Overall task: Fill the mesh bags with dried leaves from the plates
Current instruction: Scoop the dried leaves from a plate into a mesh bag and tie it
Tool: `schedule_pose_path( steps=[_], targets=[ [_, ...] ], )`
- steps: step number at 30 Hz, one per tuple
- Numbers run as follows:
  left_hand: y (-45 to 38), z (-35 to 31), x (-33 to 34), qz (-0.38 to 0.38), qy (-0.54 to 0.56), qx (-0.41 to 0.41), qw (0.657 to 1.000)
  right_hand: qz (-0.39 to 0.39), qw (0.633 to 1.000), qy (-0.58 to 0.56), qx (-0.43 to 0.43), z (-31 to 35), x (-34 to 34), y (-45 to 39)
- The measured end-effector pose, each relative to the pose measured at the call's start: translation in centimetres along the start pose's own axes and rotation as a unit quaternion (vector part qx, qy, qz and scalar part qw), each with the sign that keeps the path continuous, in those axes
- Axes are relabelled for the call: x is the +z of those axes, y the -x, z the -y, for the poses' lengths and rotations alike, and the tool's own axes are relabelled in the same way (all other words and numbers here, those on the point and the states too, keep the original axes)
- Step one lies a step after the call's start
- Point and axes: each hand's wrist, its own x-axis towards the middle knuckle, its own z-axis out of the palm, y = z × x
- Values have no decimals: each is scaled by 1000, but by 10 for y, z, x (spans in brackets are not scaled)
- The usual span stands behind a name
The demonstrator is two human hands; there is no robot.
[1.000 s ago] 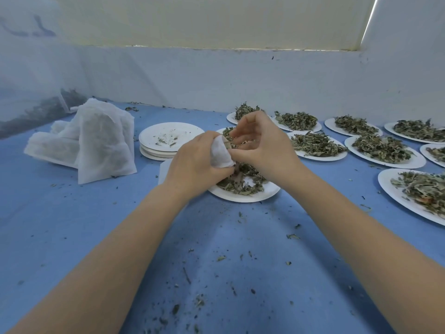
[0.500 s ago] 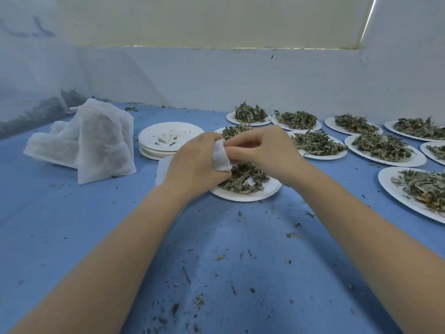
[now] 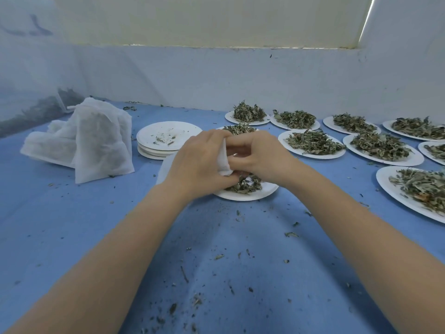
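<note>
A: What does the bench (image 3: 72, 237) look like?

B: It is covered in blue cloth, littered with dark leaf crumbs (image 3: 197, 300), thickest at 6 o'clock between the person's forearms. A pale wall (image 3: 216, 75) rises behind it at 12 o'clock, with a cream panel above.

A: And the hands?

B: They meet over the near plate (image 3: 248, 195) at the centre. The left hand (image 3: 199, 165) grips a white mesh bag (image 3: 223, 162), fingers curled round it. The right hand (image 3: 258, 155) touches the bag's top edge with bent fingers, pinching it; whether it also holds leaves cannot be told.

A: Where are the leaves?

B: Dried leaves (image 3: 243, 185) lie on that near plate, just under the hands. More heaped plates (image 3: 313, 143) spread from 1 to 3 o'clock, side by side in rows.

A: Anything on the left?

B: A stack of emptied plates (image 3: 168, 138) sits at 11 o'clock, only crumbs on the top one. Further out, at 10 o'clock, a heap of white bags (image 3: 96, 141) rests on the cloth, one standing upright against the others.
</note>
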Motion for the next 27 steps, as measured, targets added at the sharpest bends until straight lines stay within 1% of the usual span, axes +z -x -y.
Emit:
schedule_pose_path(
  steps=[3, 5, 7, 9, 10, 11, 12, 13, 15, 17, 19, 21, 27],
  targets=[
    [-3, 7, -10, 47, 24, -16, 998, 25, 1000, -10, -5, 3, -10, 1],
    [-5, 12, -16, 58, 15, -38, 998, 12, 1000, -3, -7, 5, -17, 1],
    [-5, 18, -20, 57, -4, -53, 997, -25, 1000, -14, -1, 5, -23, -1],
    [-5, 24, -23, 50, -18, -67, 996, -90, 996, -8, 11, 3, -25, -2],
    [-5, 27, -24, 43, -21, -78, 996, -116, 992, 55, 7, 1, -27, -2],
    [-4, 30, -25, 35, -23, -91, 995, -117, 981, 153, 2, -2, -28, -2],
    [-3, 33, -25, 27, -23, -105, 994, -90, 968, 233, 1, -3, -28, -1],
    [-2, 35, -25, 20, -20, -122, 992, -46, 961, 271, 7, -5, -26, -1],
    [0, 40, -24, 10, -14, -154, 988, 41, 964, 260, 33, -4, -19, 1],
    [1, 42, -22, 4, -5, -169, 986, 92, 954, 284, 29, -5, -7, 1],
    [2, 43, -21, -1, 15, -173, 985, 111, 938, 328, 22, -9, 3, 0],
    [3, 42, -19, 1, 29, -172, 985, 115, 930, 348, 22, -11, 9, -1],
    [4, 44, -16, 15, 44, -166, 985, 103, 937, 334, 5, -12, 13, -3]
  ],
)
